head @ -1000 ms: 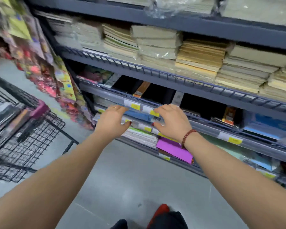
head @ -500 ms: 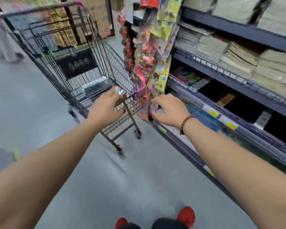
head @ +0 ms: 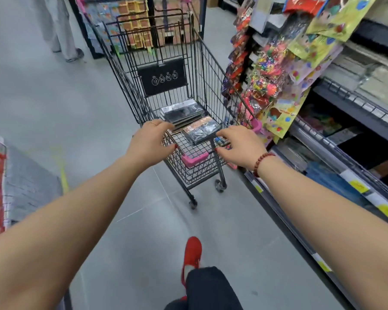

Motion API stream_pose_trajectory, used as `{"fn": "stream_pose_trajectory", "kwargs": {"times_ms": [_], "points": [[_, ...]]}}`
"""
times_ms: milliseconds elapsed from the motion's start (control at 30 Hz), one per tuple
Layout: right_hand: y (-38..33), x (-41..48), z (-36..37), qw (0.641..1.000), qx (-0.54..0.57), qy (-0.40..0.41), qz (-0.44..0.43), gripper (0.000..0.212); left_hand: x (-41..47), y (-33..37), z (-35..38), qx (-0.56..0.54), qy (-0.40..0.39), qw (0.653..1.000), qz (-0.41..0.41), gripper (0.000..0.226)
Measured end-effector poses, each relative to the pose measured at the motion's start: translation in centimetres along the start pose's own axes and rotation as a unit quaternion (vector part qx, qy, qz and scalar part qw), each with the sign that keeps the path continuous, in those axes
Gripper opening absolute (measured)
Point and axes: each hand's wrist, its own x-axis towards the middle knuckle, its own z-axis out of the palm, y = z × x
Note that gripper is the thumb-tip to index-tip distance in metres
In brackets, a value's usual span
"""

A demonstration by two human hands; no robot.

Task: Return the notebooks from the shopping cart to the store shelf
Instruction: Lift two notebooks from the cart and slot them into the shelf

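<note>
Both your hands reach empty over the shopping cart [head: 166, 90], left hand [head: 149, 145] and right hand [head: 238, 146] with fingers spread, likely to lift more stock. The notebooks [head: 190, 120] sit stacked just ahead, between your fingers; the store shelf [head: 349, 157] is off right. No readable writing, only icons on the cart's black panel [head: 162, 77].

We see the shopping cart [head: 166, 90] ahead, left of the store shelf [head: 345, 153]. The notebooks [head: 188, 118] lie in its basket. Our hands hover just before them, left hand [head: 149, 145] beside right hand [head: 239, 147].
</note>
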Motion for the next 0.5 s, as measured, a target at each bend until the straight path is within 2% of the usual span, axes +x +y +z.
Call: {"fn": "stream_pose_trajectory", "kwargs": {"times_ms": [267, 500], "points": [[1.6, 12.1, 2.4, 0.999, 0.028, -0.008, 0.033, 0.043, 11.2, -4.6, -0.1, 0.007, -0.01, 1.0, 0.005, 0.052], [2.5, 20.1, 3.0, 0.996, 0.039, -0.057, 0.064, 0.043, 19.3, -8.3, -0.2, -0.01, -0.036, 0.999, 0.011, 0.052]]}}
